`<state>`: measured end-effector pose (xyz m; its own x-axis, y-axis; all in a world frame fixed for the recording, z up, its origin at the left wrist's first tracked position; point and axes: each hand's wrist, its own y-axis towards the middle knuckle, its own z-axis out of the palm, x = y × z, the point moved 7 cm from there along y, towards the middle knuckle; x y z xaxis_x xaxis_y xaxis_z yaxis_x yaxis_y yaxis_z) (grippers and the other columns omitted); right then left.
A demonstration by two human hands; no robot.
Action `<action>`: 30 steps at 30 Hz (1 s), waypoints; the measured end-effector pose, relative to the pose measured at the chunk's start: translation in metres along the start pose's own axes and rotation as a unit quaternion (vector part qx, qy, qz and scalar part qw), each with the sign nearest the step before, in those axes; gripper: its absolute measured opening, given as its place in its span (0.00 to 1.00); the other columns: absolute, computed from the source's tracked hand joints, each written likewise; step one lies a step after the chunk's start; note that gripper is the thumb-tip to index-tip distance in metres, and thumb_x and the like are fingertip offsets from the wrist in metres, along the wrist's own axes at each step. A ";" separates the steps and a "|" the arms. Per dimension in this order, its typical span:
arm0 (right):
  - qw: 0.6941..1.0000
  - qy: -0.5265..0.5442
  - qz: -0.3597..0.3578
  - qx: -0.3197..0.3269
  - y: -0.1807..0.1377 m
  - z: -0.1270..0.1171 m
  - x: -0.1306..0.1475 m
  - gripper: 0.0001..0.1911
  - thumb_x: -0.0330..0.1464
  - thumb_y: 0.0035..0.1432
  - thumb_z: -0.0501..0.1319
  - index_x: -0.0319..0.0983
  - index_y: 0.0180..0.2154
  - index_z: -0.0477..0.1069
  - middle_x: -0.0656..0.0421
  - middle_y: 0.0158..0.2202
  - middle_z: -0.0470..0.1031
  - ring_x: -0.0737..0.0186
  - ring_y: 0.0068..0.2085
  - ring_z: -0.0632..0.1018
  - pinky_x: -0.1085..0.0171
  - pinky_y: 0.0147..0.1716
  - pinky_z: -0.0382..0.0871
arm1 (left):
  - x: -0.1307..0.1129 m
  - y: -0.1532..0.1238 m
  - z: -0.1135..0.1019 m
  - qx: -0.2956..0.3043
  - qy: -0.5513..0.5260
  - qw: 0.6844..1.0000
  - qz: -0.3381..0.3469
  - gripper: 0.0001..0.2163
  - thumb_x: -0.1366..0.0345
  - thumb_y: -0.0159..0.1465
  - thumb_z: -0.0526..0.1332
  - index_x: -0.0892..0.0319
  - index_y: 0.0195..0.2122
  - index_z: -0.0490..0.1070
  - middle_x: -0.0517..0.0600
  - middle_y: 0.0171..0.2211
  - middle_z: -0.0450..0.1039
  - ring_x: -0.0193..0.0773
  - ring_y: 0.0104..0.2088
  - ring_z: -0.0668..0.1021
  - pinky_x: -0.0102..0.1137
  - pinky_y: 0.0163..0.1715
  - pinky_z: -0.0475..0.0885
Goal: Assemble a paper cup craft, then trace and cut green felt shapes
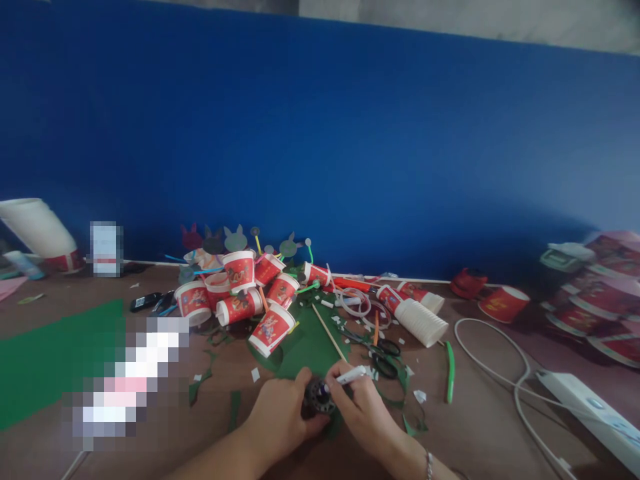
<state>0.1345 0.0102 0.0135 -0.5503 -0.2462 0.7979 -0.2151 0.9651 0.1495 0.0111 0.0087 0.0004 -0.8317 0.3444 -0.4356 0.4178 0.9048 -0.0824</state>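
Note:
My left hand (280,417) is closed on a small dark round object (319,398), pressing it onto a green paper sheet (306,347) on the brown table. My right hand (364,410) grips a white marker (351,375) whose tip meets the round object. Both hands sit at the table's near edge, close together. Just behind them lies a thin wooden stick (329,332) on the green paper.
A heap of red paper cups (240,293) with straws and animal cut-outs lies behind. Scissors (381,352), a white cup stack (421,321), a green straw (450,371), a white cable (493,363) and power strip (590,408) sit right. Green paper (45,360) lies left.

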 end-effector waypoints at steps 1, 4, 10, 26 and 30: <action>1.000 0.004 0.004 0.003 0.000 0.001 -0.001 0.12 0.34 0.60 0.50 0.38 0.25 0.62 0.62 0.24 0.63 0.65 0.28 0.65 0.67 0.29 0.57 | 0.000 0.000 0.000 -0.001 0.000 1.000 0.002 0.17 0.52 0.54 0.60 0.54 0.41 0.65 0.48 0.29 0.78 0.46 0.30 0.79 0.29 0.24 0.63; 1.000 0.017 0.020 0.012 0.001 0.002 -0.003 0.13 0.35 0.60 0.50 0.38 0.25 0.62 0.63 0.23 0.63 0.65 0.28 0.65 0.68 0.28 0.57 | 0.001 0.000 0.001 0.000 0.010 1.000 -0.001 0.18 0.51 0.53 0.60 0.54 0.41 0.65 0.50 0.30 0.78 0.48 0.31 0.79 0.30 0.25 0.63; 0.998 0.025 0.039 0.052 0.008 0.003 -0.002 0.13 0.35 0.60 0.49 0.39 0.24 0.60 0.64 0.22 0.62 0.67 0.26 0.65 0.68 0.26 0.57 | 0.002 0.000 0.002 0.002 0.012 1.000 -0.011 0.19 0.51 0.53 0.61 0.54 0.43 0.66 0.51 0.31 0.77 0.47 0.32 0.79 0.31 0.27 0.64; 0.926 -0.326 -0.015 0.191 0.038 0.009 0.029 0.15 0.32 0.58 0.51 0.34 0.24 0.72 0.55 0.21 0.72 0.68 0.21 0.66 0.67 0.21 0.52 | -0.001 0.002 -0.009 -0.099 -0.027 0.994 0.041 0.17 0.54 0.45 0.69 0.58 0.33 0.70 0.50 0.35 0.72 0.47 0.40 0.69 0.37 0.39 0.61; 0.857 -0.426 -0.172 0.235 0.027 0.021 0.044 0.14 0.29 0.59 0.50 0.34 0.29 0.73 0.52 0.24 0.74 0.61 0.26 0.73 0.65 0.23 0.55 | -0.001 0.002 -0.010 -0.113 -0.036 0.992 0.050 0.18 0.53 0.45 0.69 0.58 0.32 0.69 0.49 0.35 0.72 0.46 0.39 0.69 0.36 0.38 0.60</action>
<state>0.0874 0.0240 0.0409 -0.7352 -0.6778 0.0090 -0.6737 0.7291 -0.1207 0.0087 0.0127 0.0094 -0.7588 0.4238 -0.4946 0.3970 0.9029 0.1646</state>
